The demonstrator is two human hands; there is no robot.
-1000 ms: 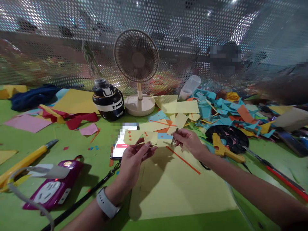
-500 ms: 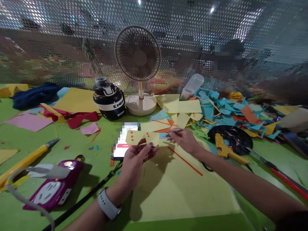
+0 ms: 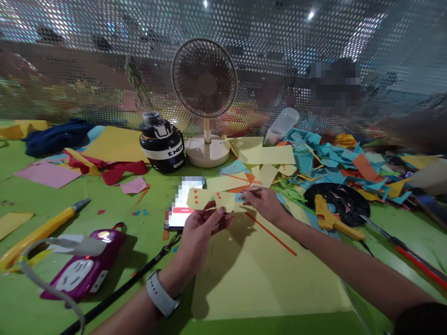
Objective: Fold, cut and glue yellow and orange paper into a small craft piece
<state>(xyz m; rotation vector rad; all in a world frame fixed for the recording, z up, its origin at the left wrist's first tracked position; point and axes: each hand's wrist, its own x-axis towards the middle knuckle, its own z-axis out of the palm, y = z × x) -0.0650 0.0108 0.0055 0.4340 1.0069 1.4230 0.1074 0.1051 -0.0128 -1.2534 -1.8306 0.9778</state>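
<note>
My left hand (image 3: pixel 209 221) is closed in a pinch on a small pale yellow paper piece (image 3: pixel 226 201) with little orange squares on it. Another part of yellow paper with orange squares (image 3: pixel 194 199) shows just left of it, over the phone; I cannot tell whether the two are joined. Facing it, my right hand (image 3: pixel 261 201) has its fingers pinched together around something slim and greyish, too small to name. Beneath both hands lies a large pale yellow sheet (image 3: pixel 272 288), with a thin orange paper strip (image 3: pixel 271 234) on it.
A lit phone (image 3: pixel 181 209) lies behind my left hand. Further back stand a fan (image 3: pixel 206 83) and a black bottle (image 3: pixel 162 149). Right are a yellow glue gun (image 3: pixel 328 218), a black round tray (image 3: pixel 352 204) and paper scraps (image 3: pixel 314 153); left, a purple power strip (image 3: pixel 87 265) and yellow cutter (image 3: pixel 45 232).
The whole view has shifted slightly, so things sit a little further right. Both hands keep nearly the same pose, the left still pinching the yellow paper.
</note>
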